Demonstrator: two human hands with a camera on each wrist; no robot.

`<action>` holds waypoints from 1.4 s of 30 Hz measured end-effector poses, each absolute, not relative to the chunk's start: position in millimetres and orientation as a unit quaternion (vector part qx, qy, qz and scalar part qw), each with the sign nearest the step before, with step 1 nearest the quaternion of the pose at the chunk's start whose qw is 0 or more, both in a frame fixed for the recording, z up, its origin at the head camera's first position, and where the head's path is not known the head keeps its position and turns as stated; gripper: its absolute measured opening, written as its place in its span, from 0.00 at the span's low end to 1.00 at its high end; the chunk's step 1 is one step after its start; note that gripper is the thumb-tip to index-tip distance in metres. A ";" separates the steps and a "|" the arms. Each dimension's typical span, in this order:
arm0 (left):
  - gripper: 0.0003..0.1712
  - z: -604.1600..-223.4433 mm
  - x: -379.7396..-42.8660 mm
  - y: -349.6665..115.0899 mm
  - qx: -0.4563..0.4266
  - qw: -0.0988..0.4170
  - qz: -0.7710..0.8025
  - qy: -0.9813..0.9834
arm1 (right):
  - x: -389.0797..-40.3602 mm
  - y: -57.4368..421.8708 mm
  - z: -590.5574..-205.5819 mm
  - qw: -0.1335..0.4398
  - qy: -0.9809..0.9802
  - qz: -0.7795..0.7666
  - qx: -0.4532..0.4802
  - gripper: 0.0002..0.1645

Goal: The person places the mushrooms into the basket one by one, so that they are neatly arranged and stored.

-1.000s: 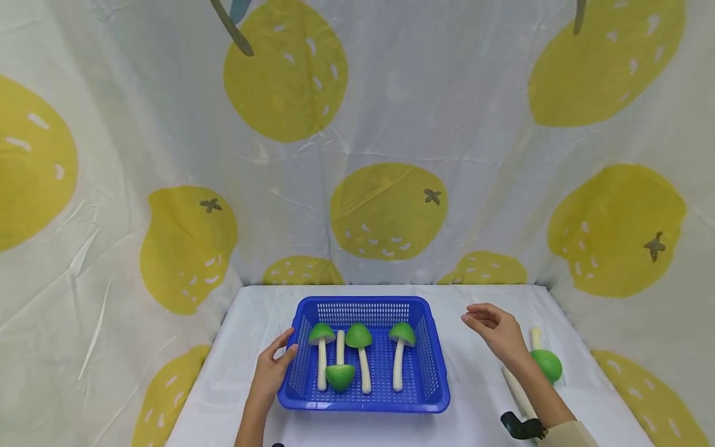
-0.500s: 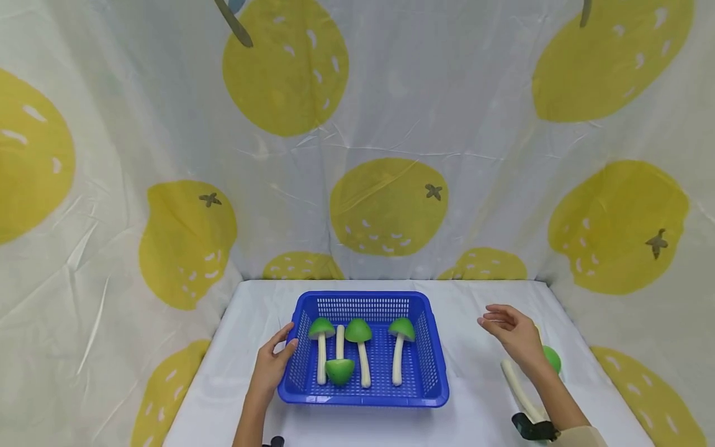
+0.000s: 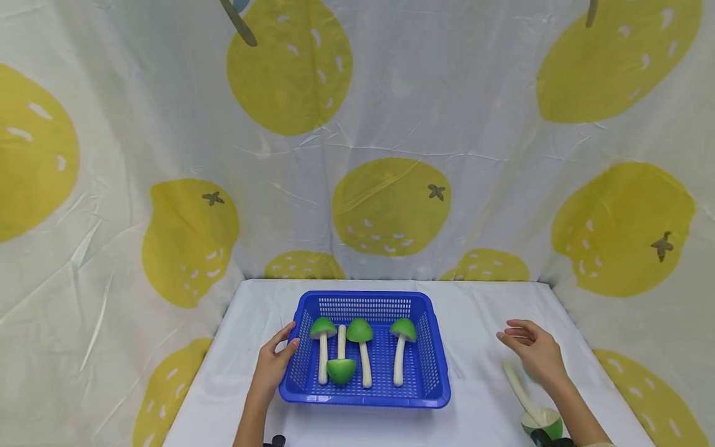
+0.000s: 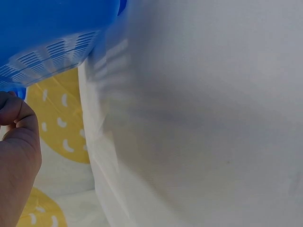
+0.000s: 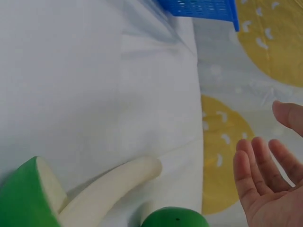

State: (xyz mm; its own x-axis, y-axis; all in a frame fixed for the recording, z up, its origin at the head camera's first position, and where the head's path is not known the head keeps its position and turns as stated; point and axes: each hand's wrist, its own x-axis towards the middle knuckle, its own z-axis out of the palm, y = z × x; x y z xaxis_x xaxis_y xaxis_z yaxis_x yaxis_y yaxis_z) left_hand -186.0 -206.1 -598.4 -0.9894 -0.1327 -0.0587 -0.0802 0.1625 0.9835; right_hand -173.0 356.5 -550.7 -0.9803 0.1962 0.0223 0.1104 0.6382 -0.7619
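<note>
A blue plastic basket [image 3: 365,401] with slotted walls stands on the white table. Inside it lie several toy mushrooms with green caps and pale stems, among them one mushroom [image 3: 359,332] near the middle and one turned cap-down toward the front. My left hand [image 3: 270,366] holds the basket's left rim between thumb and fingers. To the right, my right hand [image 3: 536,354] hovers with relaxed, slightly bent fingers and nothing in them. Below it on the table lies another mushroom [image 3: 519,391], its cap toward me. The right wrist view also shows a second green cap [image 5: 175,218] beside that stem.
White cloth covers the table [image 3: 475,347]. A curtain [image 3: 491,205] printed with yellow fruit encloses the back and both sides. A dark wrist strap [image 3: 540,438] partly overlaps the cap of the mushroom at right.
My right hand has moved right and slightly toward me, away from the basket and over the mushrooms on the table. My left hand stays at the basket's rim.
</note>
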 end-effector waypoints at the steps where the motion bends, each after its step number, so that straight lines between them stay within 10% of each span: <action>1: 0.30 -598.5 -186.1 -206.0 0.070 0.020 -0.644 -0.762 | -172.4 358.7 -552.5 0.050 -0.904 0.415 -0.088 0.37; 42: 0.29 -595.8 -183.0 -204.6 0.070 0.022 -0.630 -0.773 | -156.8 375.3 -597.8 -0.002 -0.947 0.315 -0.068 0.27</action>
State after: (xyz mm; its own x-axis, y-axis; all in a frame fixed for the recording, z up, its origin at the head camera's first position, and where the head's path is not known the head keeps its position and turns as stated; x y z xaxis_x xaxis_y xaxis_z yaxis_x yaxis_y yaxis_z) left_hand -183.0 -204.6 -595.8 -0.9892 -0.1361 -0.0545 -0.0807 0.1957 0.9773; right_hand -156.8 375.3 -597.8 -0.9906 0.1282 -0.0473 0.1309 0.7921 -0.5961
